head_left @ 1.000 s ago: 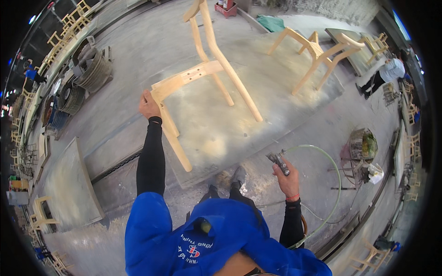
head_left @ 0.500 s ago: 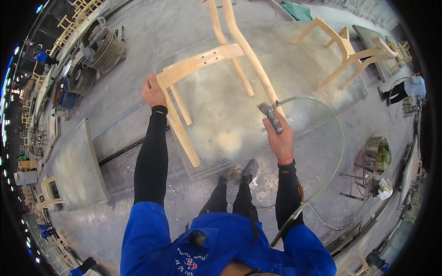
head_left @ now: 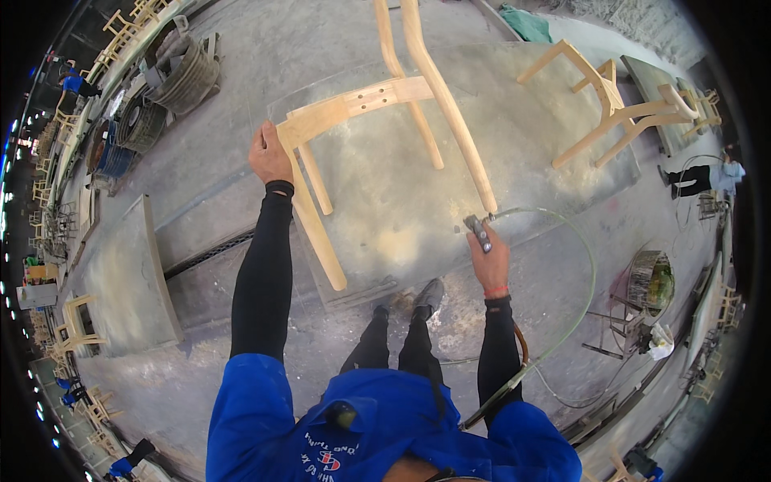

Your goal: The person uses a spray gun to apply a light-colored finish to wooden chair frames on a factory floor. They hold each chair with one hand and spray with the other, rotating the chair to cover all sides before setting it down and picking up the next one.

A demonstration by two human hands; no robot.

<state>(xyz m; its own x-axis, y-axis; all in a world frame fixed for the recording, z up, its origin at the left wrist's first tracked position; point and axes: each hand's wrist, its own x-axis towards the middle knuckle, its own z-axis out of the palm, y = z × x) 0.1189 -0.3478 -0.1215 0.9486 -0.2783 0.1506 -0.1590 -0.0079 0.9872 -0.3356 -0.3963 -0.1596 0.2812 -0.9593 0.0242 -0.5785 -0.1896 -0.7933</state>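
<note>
A pale wooden chair frame [head_left: 321, 119] lies with its legs toward me above a dusty grey board. My left hand [head_left: 271, 154] is closed around its left corner, where a leg meets the curved rail. In my right hand [head_left: 493, 263] is a metal spray gun [head_left: 479, 233], its head beside the lower end of the frame's right leg, with a small gap between them. From the gun a clear greenish hose [head_left: 593, 265] loops out to the right and back past my right forearm. Several dark holes show in the rail's middle.
Another wooden chair frame [head_left: 612, 103] stands on the far right of the grey board [head_left: 377, 201]. Large round tubs [head_left: 186, 87] are at the far left, near a second board [head_left: 152, 273]. A metal bucket [head_left: 652, 277] and another person [head_left: 697, 178] are to the right.
My right hand has drawn the spray gun toward me, away from the side of the right leg to just past its end. My left hand keeps its hold on the chair frame.
</note>
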